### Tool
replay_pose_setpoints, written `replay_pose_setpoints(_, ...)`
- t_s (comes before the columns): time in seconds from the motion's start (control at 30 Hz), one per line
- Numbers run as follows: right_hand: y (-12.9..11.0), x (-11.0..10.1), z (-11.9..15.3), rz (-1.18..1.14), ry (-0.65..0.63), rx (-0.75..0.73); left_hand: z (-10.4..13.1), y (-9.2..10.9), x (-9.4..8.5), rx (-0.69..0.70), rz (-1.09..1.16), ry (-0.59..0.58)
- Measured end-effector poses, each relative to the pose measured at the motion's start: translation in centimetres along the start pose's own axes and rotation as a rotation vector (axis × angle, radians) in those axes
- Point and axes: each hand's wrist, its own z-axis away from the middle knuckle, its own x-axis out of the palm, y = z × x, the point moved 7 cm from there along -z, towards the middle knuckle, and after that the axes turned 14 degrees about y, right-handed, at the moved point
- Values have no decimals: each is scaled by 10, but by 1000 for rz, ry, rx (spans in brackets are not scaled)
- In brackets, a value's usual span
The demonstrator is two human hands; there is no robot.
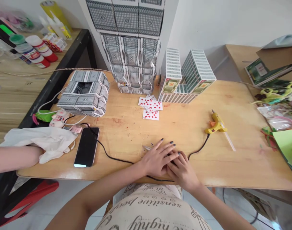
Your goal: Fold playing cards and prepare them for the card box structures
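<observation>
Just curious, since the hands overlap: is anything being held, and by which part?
It can't be told: the left hand overlaps the right hand, and a pointed tip pokes out beside them, its rest hidden.

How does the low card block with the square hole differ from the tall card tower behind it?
The low card block is squat, while the tall card tower rises out of the picture. The block's top shows a dark square opening; the tower's top is out of view. The block sits farther left than the tower. Both show grey patterned card backs with white edges.
</observation>
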Motion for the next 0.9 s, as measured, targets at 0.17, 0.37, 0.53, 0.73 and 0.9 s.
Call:
replay_pose_setpoints(0.17, 1, -2, -5, -56, -26, 16, 2, 0, 3, 18, -7, 43)
replay_pose_setpoints(0.37, 8, -8, -4, -39, 13, 39, 13, 12, 5, 147, -1, 124)
replay_pose_setpoints(0.53, 2, -5, 0, -74, -17, -21, 21, 24, 6, 352, 23, 136)
replay_pose_setpoints(0.73, 9, -3, 5, -78, -37, 47, 26, 29, 4, 422, 22, 188)
replay_pose_setpoints(0.9, 5, -8, 1, -87, -29, 18, 29, 32, 3, 469, 52, 236)
